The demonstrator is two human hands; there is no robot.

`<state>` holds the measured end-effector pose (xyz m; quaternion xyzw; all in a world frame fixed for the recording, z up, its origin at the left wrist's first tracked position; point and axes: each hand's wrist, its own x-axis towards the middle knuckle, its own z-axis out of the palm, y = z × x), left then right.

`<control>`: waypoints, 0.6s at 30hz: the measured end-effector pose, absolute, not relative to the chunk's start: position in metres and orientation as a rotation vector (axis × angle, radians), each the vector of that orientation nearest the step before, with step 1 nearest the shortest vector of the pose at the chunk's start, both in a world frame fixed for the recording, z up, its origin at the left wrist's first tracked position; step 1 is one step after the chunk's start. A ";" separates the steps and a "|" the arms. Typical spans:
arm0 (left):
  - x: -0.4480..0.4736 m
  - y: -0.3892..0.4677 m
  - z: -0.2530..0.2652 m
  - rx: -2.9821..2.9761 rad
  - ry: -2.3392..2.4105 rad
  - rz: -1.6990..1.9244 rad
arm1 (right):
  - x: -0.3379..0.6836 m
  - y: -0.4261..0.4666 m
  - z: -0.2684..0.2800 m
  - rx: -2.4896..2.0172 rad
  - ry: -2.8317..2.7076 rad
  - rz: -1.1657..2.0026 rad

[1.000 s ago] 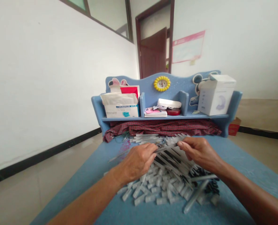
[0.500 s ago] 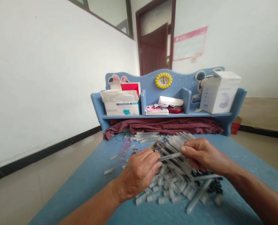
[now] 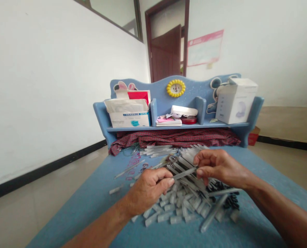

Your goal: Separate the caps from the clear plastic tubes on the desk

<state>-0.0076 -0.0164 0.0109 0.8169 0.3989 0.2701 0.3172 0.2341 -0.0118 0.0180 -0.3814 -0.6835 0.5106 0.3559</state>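
A slim translucent pen barrel (image 3: 185, 173) is stretched between my two hands over a heap of pen parts. My left hand (image 3: 149, 186) is closed on its left end, thumb on top. At the other end, my right hand (image 3: 217, 167) has thumb and fingers curled round the tip, in a looser hold. Below lie many short clear pen caps (image 3: 165, 217), and dark pieces (image 3: 232, 199) cluster at the right. More barrels (image 3: 187, 162) are stacked behind, partly covered by my right hand. One thicker clear tube (image 3: 214, 213) lies aslant at the front right.
A blue shelf (image 3: 174, 129) stands at the table's back, holding a mask box (image 3: 129, 117), a white carton (image 3: 236, 103) and a yellow clock (image 3: 176, 88). Checked cloth (image 3: 174, 137) is bunched beneath it. A single pen (image 3: 129, 168) and a cap (image 3: 115, 189) lie on the left.
The view has shifted slightly, so everything sits further left. My right fingers have loosened and spread a little at the barrel's end. My left thumb now shows on top of the barrel.
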 end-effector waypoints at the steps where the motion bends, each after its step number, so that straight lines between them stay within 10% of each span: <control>1: -0.007 -0.016 0.011 2.151 1.056 0.704 | 0.235 -0.012 0.018 -1.004 -1.788 1.274; 18: -0.006 -0.014 0.010 2.156 1.088 0.739 | 0.231 -0.013 0.016 -1.168 -1.908 1.099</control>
